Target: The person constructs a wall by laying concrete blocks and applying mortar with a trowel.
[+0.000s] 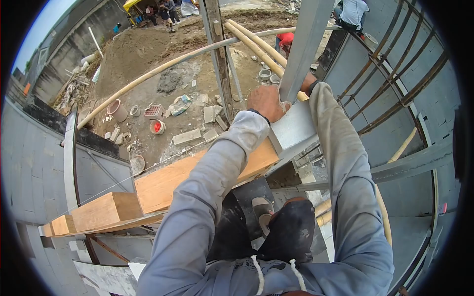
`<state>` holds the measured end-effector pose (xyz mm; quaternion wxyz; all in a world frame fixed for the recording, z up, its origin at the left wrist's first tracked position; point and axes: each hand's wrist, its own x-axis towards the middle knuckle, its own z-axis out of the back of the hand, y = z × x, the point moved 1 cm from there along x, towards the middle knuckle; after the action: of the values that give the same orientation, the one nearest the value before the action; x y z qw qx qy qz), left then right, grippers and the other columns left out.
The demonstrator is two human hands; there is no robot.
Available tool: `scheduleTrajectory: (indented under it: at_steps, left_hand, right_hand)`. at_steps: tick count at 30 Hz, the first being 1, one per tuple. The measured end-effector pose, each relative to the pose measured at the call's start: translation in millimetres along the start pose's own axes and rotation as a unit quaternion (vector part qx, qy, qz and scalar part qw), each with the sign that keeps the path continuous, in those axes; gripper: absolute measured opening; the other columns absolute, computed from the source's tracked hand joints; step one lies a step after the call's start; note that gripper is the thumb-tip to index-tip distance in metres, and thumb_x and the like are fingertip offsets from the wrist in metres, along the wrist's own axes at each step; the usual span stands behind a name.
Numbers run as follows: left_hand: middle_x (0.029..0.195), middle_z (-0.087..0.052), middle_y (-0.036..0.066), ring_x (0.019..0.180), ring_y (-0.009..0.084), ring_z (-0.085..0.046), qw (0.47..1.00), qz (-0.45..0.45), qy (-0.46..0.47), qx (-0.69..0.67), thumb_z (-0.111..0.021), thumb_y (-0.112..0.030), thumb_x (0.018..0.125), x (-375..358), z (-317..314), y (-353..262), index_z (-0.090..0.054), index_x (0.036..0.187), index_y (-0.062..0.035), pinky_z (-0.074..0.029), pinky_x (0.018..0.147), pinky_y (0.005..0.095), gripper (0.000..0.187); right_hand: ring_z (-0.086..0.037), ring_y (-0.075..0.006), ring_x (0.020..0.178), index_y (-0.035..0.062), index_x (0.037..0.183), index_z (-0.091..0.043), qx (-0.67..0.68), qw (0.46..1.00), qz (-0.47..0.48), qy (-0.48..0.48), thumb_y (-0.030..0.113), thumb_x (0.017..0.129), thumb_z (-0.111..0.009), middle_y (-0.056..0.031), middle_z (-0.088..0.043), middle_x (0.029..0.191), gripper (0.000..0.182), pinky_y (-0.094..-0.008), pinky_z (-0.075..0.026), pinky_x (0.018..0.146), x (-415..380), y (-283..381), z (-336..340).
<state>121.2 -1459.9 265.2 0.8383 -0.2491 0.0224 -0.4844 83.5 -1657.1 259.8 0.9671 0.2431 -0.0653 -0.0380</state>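
Note:
A pale grey concrete block (295,126) lies in front of me, its near end toward my body, at the foot of an upright grey post (307,44). My left hand (269,102) is closed at the block's far left corner, knuckles up, with the thumb side close to the post. My right hand (308,85) reaches to the far right side of the block, partly behind the post; its fingers are hidden. Left of the block, an orange-brown wooden-looking beam (170,178) runs along the wall line, with a thin string (111,186) above it.
Bamboo poles (187,55) and a wooden upright (217,54) stand beyond my hands. Rusty rebar (390,74) juts out at right. Below lie loose blocks (186,137), a bucket (157,127) and a sand heap (131,56). Other people work nearby, one in a red shirt (285,39).

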Motion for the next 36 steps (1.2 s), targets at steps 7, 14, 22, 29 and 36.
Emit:
scheduleTrajectory:
  at_steps: [7, 14, 22, 29, 36]
  left_hand:
    - [0.084, -0.066, 0.021, 0.084, 0.0374, -0.065, 0.999, 0.022, 0.012, -0.021, -0.073, -0.039, 0.073, -2.4, 2.8, -3.5, -0.065, 0.098, -0.0013, -0.052, 0.078, 0.0446, 0.047]
    - [0.084, -0.066, 0.021, 0.084, 0.038, -0.065, 0.999, 0.018, 0.015, -0.03, -0.074, -0.039, 0.073, -3.4, 2.5, -1.6, -0.064, 0.101, -0.0019, -0.051, 0.078, 0.0452, 0.048]
    - [0.083, -0.066, 0.019, 0.083, 0.034, -0.065, 0.998, 0.068, -0.016, 0.0, -0.075, -0.048, 0.071, -10.7, 1.4, -9.1, -0.059, 0.101, -0.0006, -0.038, 0.087, 0.0466, 0.058]
    - [0.082, -0.066, 0.015, 0.08, 0.0308, -0.065, 0.988, 0.018, -0.144, 0.051, -0.073, -0.052, 0.072, -19.7, -0.4, -8.8, -0.058, 0.101, 0.0009, -0.03, 0.092, 0.0443, 0.063]
    - [0.087, -0.062, 0.011, 0.09, 0.0254, -0.058, 0.991, 0.002, -0.093, 0.099, -0.068, -0.058, 0.072, -22.5, 7.3, -10.9, -0.068, 0.094, -0.006, -0.03, 0.084, 0.0424, 0.056]
  right_hand:
    - [-0.063, -0.0193, 0.088, 0.0023, 0.103, -0.064, 0.044, 0.997, -0.048, -0.029, 0.026, 0.083, -0.061, -0.0127, -0.066, 0.099, 0.032, -0.0338, -0.051, 0.076, 0.8, -27.6, -16.4]
    - [-0.066, -0.0182, 0.08, 0.0015, 0.114, -0.059, 0.35, 0.903, -0.246, -0.035, 0.028, 0.087, -0.058, -0.0123, -0.065, 0.099, 0.038, -0.0298, -0.054, 0.07, -22.6, -0.1, -7.9]
    - [-0.064, -0.0184, 0.09, 0.0001, 0.115, -0.058, 0.324, 0.926, -0.195, -0.008, 0.036, 0.092, -0.05, -0.0116, -0.065, 0.102, 0.043, -0.0312, -0.051, 0.077, -17.4, -39.1, -26.6]
    - [-0.064, -0.0195, 0.087, 0.0012, 0.117, -0.057, 0.355, 0.908, -0.221, -0.002, 0.035, 0.092, -0.053, -0.0099, -0.064, 0.104, 0.042, -0.0336, -0.053, 0.076, -15.3, -35.8, -27.0]
    - [-0.063, -0.0191, 0.09, 0.004, 0.119, -0.055, 0.367, 0.902, -0.228, 0.005, 0.038, 0.091, -0.054, -0.0082, -0.062, 0.105, 0.043, -0.0352, -0.053, 0.079, -15.6, -21.4, -22.1]
